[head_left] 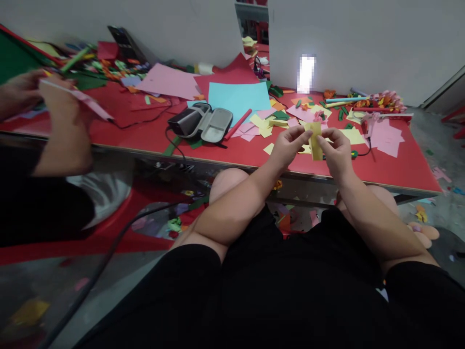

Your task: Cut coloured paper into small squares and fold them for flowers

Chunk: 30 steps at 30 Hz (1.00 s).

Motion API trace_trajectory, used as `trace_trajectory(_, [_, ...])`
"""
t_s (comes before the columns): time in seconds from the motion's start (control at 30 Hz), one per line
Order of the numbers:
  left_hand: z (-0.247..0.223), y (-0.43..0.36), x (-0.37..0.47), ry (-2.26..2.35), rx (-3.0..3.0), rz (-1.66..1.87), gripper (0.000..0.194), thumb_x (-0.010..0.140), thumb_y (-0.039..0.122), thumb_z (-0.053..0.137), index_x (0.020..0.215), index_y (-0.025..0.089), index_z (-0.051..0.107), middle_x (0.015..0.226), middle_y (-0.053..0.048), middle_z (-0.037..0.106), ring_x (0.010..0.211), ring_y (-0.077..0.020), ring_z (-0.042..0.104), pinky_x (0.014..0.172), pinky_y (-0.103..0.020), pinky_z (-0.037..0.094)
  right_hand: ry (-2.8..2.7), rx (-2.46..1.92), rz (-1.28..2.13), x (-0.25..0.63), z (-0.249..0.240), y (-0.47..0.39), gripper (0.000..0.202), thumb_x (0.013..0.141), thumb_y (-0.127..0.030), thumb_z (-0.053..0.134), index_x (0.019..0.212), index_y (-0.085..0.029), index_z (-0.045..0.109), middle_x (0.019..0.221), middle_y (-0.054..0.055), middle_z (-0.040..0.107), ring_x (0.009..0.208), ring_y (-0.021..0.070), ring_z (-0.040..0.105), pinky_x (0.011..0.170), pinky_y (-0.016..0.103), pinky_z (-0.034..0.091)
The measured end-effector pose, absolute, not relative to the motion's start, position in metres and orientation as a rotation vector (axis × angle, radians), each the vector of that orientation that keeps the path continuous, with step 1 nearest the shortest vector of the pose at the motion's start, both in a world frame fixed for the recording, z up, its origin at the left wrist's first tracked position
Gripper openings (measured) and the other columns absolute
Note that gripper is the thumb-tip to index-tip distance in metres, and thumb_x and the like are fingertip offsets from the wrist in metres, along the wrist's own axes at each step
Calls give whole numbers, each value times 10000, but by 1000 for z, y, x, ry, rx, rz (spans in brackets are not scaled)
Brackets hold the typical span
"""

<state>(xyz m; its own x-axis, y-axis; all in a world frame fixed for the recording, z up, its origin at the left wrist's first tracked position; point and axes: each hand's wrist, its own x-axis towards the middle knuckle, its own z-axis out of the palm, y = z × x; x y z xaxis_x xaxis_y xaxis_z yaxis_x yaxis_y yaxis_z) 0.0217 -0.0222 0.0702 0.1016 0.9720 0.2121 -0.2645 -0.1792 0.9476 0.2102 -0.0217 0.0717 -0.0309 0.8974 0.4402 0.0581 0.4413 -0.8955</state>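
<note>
A folded strip of yellow paper is held upright between my two hands, above the front part of the red table. My left hand pinches its left edge with thumb and fingers. On the right edge, my right hand has its thumb and fingers closed. Yellow and pink paper pieces lie on the table around and behind my hands. Just behind the strip is a small pink paper flower.
A glue gun with a black cord stands at the right. Left of my hands are an open grey case, a red stick and a cyan sheet. Another person's arm works at the far left.
</note>
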Motion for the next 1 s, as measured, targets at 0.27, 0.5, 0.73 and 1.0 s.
trace_trajectory(0.27, [61,-16,18,802,1351,1326,340,1124,537,861,1013,215,870,961,-39,809,841,-146,739,736,-242,631,-1399,-906,816,214,65,-13,476,872,-649,1025,959,-295,719,894,-19,691,720,149,627,641,324,553])
trace_trajectory(0.5, [56,-14,23,812,1296,1304,495,1170,685,777,1026,217,849,970,-57,809,851,-153,756,678,-230,587,-1375,-912,763,212,68,-12,529,867,-713,1024,921,-293,706,839,-22,697,702,155,645,640,332,579])
trace_trajectory(0.73, [78,-31,26,769,1270,1304,600,916,661,1122,870,216,721,858,9,681,752,-97,603,631,-208,500,-1390,-857,780,210,76,-20,553,833,-742,1080,908,-300,756,852,0,764,799,200,734,761,390,680])
trace_trajectory(1.0, [85,-40,38,842,983,1443,668,1043,614,1042,812,232,544,703,77,546,584,-59,465,545,-201,395,-1471,-872,1081,198,76,-36,771,691,-929,1095,1044,-312,797,977,2,817,839,193,780,741,366,677])
